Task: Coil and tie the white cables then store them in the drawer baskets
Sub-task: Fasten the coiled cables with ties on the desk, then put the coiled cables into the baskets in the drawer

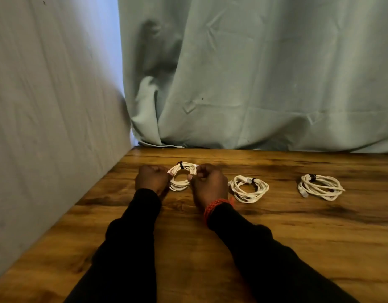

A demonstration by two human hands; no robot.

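Three coiled white cables lie in a row on the wooden table [276, 237], each bound by a small black tie. My left hand [152, 179] grips the left side of the leftmost coil [182, 174], and my right hand [208, 184] pinches its right side. The coil is held just above or on the tabletop; I cannot tell which. The middle coil [248, 188] lies right beside my right hand. The third coil [320, 186] lies apart, farther right. No drawer or basket is in view.
A pale green curtain [254, 73] hangs along the table's far edge. A cloth-covered wall [46, 106] closes off the left side. A red braided band [215, 207] sits on my right wrist. Bare wood stretches toward the near and right edges.
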